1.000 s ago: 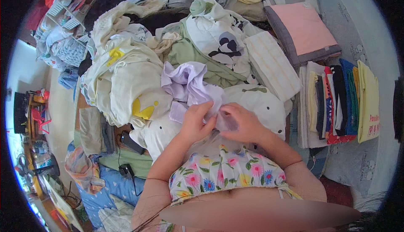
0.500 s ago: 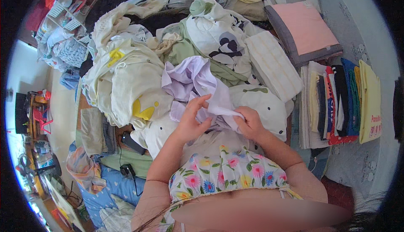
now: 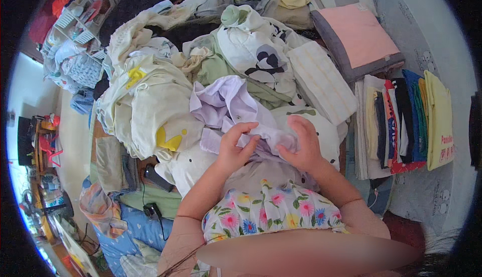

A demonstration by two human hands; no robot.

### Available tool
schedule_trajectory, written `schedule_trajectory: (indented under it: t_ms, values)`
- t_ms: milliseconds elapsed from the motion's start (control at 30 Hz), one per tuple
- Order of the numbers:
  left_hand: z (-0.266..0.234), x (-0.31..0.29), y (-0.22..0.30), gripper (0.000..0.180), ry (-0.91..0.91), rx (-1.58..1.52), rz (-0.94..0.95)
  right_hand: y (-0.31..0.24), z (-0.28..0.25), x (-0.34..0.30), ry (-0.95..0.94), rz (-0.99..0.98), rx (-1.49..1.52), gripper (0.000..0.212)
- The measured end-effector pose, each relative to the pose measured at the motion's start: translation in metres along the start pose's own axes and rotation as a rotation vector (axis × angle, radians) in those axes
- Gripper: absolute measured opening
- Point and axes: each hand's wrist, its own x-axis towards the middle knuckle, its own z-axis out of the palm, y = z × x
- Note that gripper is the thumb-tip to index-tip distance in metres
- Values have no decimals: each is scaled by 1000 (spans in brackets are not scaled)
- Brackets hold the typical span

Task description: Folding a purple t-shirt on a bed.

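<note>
heaped bed (image 3: 150,111) of laundry; both hands, left hand (image 3: 235,145) and right hand (image 3: 301,149), pinch the lilac garment (image 3: 226,103), fingers closed on it to spread the cloth

Both forearms come up from the bottom, hands close together: left hand (image 3: 235,146) fingers curled and pinching, right hand (image 3: 301,146) cupped, thumb inward.

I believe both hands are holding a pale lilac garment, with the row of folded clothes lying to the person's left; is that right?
Not quite. The head view shows the row of folded clothes lying to the person's right, not left. The rest stands: the left hand and right hand both hold the pale lilac garment.
</note>
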Motion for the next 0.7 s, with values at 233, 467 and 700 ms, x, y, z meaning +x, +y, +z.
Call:
schedule_trajectory:
  t_ms: [233,467,700]
  values:
    - [4,4,21,35,46,189,213,-7,17,5,-11,-46,39,43]
    - [7,8,33,35,43,345,314,-11,21,1,-68,-76,1,30]
    - [5,10,34,40,-78,418,325,-5,11,-7,-224,-18,9,15]
